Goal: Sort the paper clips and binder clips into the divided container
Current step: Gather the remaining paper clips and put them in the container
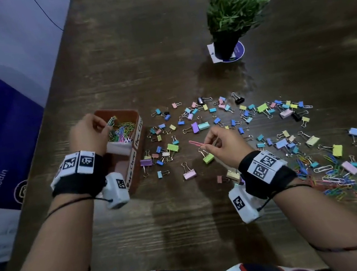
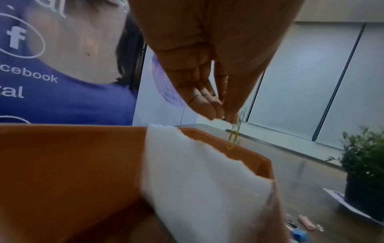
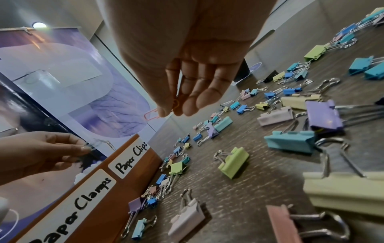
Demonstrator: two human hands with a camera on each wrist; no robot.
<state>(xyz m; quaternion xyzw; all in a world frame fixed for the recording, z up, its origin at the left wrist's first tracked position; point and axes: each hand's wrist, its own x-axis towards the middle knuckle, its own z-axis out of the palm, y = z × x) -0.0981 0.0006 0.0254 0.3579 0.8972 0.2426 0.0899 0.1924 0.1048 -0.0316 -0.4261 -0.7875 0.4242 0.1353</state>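
Pink paper clip [image 1: 195, 143] pinched at one end by right hand [image 1: 223, 145], above scattered binder clips [image 1: 208, 157]. Light, springy wire; best held across the loops. Left hand [image 1: 88, 132] pinching clips [image 1: 111, 121], possibly two, over container [image 1: 139, 127] far compartment.

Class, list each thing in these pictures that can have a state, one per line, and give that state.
left hand: pinches paper clips above the container
right hand: pinches a pink paper clip above the table
container: far compartment holds paper clips; near compartment mostly hidden
binder clips: scattered on the table, unsorted
paper clip pile: loose on the table, unsorted
potted plant: upright
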